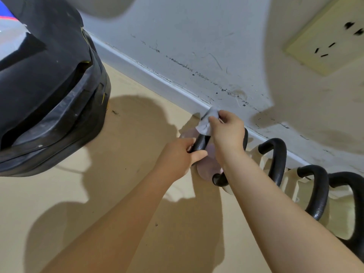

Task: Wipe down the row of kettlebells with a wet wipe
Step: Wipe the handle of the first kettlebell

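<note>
A row of kettlebells with black handles stands along the wall at the right. The leftmost kettlebell (pixel 206 170) has a pinkish body and a black handle (pixel 201 143). My left hand (pixel 182 157) grips that handle near its lower left side. My right hand (pixel 226 133) holds a grey, soiled wet wipe (pixel 206 123) pressed on the top of the same handle. Two pale cream kettlebells (pixel 273 160) (pixel 315 192) follow to the right, and a further black handle (pixel 352 186) shows at the frame's edge. My right forearm hides part of the first kettlebell.
A large black padded bag base (pixel 49 99) sits on the tan floor (pixel 118 194) at the left. The scuffed white wall (pixel 197 46) with its baseboard (pixel 153 75) runs behind the row. A cream socket plate (pixel 327 40) is on the wall at the upper right.
</note>
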Tool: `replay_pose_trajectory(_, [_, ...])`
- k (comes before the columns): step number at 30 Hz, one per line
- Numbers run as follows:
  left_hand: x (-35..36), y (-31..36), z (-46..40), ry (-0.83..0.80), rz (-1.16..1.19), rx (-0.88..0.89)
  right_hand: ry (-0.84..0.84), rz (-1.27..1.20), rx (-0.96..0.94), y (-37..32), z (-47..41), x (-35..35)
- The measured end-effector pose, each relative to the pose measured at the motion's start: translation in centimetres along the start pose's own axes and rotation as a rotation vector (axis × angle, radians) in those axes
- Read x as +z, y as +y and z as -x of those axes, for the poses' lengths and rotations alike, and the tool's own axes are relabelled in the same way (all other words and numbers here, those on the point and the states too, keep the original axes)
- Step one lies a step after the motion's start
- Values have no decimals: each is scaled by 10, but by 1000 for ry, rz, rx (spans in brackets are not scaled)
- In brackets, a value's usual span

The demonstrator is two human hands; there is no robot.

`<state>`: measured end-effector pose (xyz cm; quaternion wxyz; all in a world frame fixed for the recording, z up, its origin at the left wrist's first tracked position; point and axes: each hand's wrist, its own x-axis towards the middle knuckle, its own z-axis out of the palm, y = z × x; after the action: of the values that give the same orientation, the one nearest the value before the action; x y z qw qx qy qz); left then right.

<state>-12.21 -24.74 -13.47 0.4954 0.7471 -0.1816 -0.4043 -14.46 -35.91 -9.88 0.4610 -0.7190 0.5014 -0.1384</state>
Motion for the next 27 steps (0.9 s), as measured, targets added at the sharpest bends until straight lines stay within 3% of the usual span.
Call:
replay_pose_trajectory(2, [0, -1, -1, -10, 1, 4, -19, -214, 253, -9, -8, 1])
replay_pose_trajectory(6, [0, -2, -1, -4, -32, 14, -203, -152, 411, -15, -1, 0])
replay_pose_trajectory(11, [-5, 2, -1, -53, -70, 14, -225, -445, 522, -25, -13, -10])
replay_pose_trajectory(14, [-5, 3, -1, -58, -61, 2, -267, -329, 502, -13, 7, -7])
replay_pose_trajectory(17, [-7, 5, -2, -63, -96, 2, -368, -445, 514, 1, 21, -10])
replay_pose_trajectory(22, [-10, 11, 4, -110, -245, 75, -272, -707, 715, 4, -7, -4])
replay_pose_trajectory(24, [-14, 7, 9, -153, -40, 71, -213, -531, 514, 5, -3, -2])
replay_pose_trajectory(27, [-23, -1, 20, -154, 517, -25, -217, -542, 379, 20, 16, 7])
